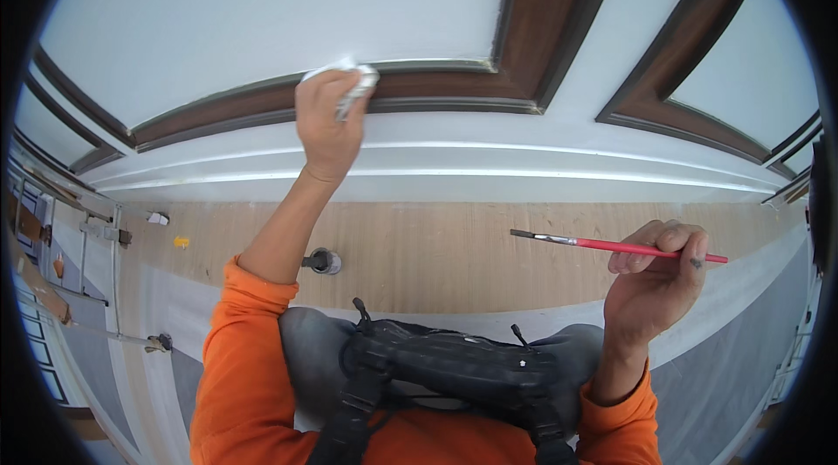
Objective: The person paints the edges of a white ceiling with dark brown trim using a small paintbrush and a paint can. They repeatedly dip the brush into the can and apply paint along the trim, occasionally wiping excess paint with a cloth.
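A crumpled white cloth or tissue is bunched in my left hand, whose fingers are closed round it. That hand presses it against the lower rail of a dark brown wooden frame moulding on the white wall. Over on the right, my right hand grips a thin paintbrush with a red handle. The brush lies almost level, its dark bristles pointing left, well apart from the moulding. A grey smudge marks one finger of the right hand.
On the wood-look floor stands a small paint pot below my left forearm. A yellow scrap lies farther left, near a metal scaffold frame. Another brown frame moulding is on the right. A black bag hangs across my lap.
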`<state>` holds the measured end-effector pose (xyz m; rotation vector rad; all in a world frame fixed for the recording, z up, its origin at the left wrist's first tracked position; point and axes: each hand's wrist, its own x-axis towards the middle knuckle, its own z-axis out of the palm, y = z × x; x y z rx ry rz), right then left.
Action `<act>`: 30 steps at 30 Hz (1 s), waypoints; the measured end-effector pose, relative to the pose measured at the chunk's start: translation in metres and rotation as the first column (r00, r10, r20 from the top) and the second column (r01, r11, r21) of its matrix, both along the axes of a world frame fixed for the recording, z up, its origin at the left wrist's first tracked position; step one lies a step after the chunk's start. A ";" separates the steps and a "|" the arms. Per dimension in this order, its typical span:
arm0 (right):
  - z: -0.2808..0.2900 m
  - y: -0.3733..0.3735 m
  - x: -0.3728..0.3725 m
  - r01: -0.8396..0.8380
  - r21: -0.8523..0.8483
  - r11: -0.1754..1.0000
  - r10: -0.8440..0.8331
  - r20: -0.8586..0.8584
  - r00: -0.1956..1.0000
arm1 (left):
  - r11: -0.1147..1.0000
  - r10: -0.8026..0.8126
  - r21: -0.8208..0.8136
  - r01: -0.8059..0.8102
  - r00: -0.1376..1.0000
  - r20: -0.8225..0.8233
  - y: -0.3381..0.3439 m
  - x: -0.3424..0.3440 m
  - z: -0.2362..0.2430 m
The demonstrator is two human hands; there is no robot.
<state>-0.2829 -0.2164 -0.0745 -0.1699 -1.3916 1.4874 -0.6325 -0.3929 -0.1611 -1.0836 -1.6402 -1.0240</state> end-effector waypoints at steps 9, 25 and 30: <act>-0.008 0.018 -0.005 0.008 -0.044 0.999 -0.007 0.007 1.000 | 0.952 -0.102 -0.307 -0.002 0.941 -0.321 0.104 0.040 0.036; -0.007 0.023 0.002 0.019 -0.018 1.000 -0.018 0.045 0.999 | 0.857 -0.440 -0.399 0.326 0.866 -0.237 0.160 0.057 -0.013; -0.022 0.022 -0.009 0.014 -0.086 0.996 -0.012 0.022 1.000 | 0.674 -0.615 -0.694 0.255 0.714 -0.334 0.174 0.045 -0.039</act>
